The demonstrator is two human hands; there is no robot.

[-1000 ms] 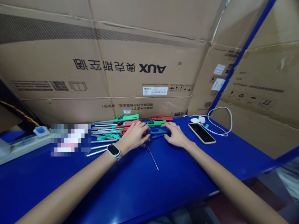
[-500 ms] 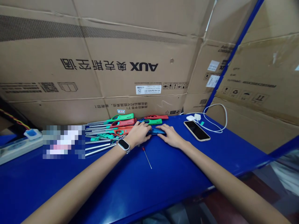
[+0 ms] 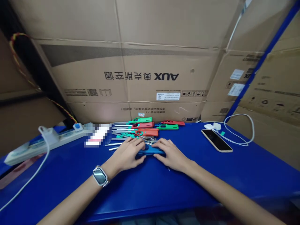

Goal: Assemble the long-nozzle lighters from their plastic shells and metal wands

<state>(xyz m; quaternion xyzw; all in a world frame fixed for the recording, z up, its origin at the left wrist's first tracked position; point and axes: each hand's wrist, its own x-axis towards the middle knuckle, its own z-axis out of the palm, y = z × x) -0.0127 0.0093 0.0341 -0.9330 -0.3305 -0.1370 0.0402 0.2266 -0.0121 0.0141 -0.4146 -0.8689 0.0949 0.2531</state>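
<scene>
A blue lighter handle (image 3: 151,151) lies low over the table, held at both ends. My left hand (image 3: 131,151) has its fingers closed round the left end, and a watch is on that wrist. The right end is between the thumb and fingers of my right hand (image 3: 172,154). Beyond my hands lie several long-nosed gas lighters, among them a green lighter (image 3: 142,120), a red lighter (image 3: 142,125) and an orange lighter (image 3: 150,132). Small metal parts (image 3: 150,139) sit just behind the blue handle. Mostly hidden under my right hand is a thin screwdriver, with only its tip showing.
To the right lie a phone (image 3: 217,141) and a white charging cable (image 3: 252,125). On the left is a white power strip (image 3: 58,140) with a plugged-in cord. A cardboard sheet (image 3: 145,56) stands along the back of the blue table (image 3: 140,193).
My hands, with the blue lighter handle, have come nearer to me, away from the row of lighters. The screwdriver, in plain view before, is now mostly covered. The camera view has shifted left.
</scene>
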